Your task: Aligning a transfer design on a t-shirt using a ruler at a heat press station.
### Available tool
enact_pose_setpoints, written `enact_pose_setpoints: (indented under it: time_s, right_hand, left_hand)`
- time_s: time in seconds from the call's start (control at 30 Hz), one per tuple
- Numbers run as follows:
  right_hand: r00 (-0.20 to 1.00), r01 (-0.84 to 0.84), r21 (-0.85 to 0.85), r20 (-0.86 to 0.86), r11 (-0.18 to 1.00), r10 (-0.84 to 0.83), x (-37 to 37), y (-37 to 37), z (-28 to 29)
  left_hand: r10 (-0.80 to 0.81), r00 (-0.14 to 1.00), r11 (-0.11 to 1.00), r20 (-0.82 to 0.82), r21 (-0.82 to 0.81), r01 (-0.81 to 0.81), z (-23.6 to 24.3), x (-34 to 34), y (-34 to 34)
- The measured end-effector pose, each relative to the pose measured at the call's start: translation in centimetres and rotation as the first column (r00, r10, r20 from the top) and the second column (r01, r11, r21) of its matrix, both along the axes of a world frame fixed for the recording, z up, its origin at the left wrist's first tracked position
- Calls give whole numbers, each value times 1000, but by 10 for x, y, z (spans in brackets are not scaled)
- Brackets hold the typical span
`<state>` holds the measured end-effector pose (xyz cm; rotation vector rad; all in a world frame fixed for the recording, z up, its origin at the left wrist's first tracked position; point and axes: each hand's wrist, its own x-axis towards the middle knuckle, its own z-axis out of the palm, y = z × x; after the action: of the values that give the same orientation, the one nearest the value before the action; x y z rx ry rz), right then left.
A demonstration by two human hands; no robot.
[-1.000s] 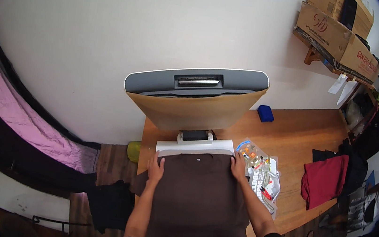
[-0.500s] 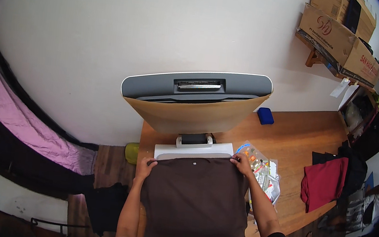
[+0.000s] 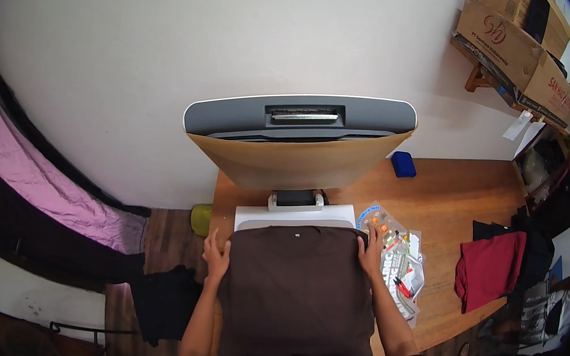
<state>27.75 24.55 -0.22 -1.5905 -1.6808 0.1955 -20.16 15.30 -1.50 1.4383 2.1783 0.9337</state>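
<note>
Both hands flank the shirt with parted fingers that pinch nothing. Those of the left hand (image 3: pixel 216 258) are spread, the thumb next to the fabric's side edge; those of the right hand (image 3: pixel 370 254) point away from the body, its thumb at the shoulder edge. Placed opposite each other like this, they seem suited to squaring the cloth evenly.

Between them the dark brown shirt (image 3: pixel 296 293) lies nearly flat over the lower bed (image 3: pixel 249 215) of a press, neck end away from the wearer, a small pale tag at the collar. Only the bed's far strip shows, probably because the garment is drawn up close to the hinge end. Beyond it the press's upper plate (image 3: pixel 294 165), faced with a tan sheet, stands tilted up, which leaves room for both arms.

On the counter (image 3: pixel 450 198), clear printed sheets (image 3: pixel 399 263) lie just right of the press, presumably for easy reach. Farther off sit a blue case (image 3: pixel 404 165) by the wall and a red folded cloth (image 3: pixel 490 271) over black fabric (image 3: pixel 538 245), seemingly set aside.
</note>
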Motion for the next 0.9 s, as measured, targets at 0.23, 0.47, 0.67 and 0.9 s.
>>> enact_pose_setpoints:
  time_s: [0.23, 0.47, 0.67, 0.9]
  right_hand:
    - [974, 75, -458, -155, 886, -163, 20, -44, -35]
    - [711, 223, -543, -478, 810, -516, 18, -20, -38]
    - [764, -250, -537, -620, 806, -176, 34, 36, -47]
    - [895, 16, -481, -384, 877, -227, 29, 51, -26]
  left_hand:
    - [30, 973, 984, 229, -177, 11, -57, 15, -68]
    - [84, 968, 982, 236, 145, -121, -18, 19, -43]
    - [-228, 961, 969, 155, 129, 209, 10, 35, -4]
    - [-77, 997, 994, 18, 85, 75, 16, 43, 11]
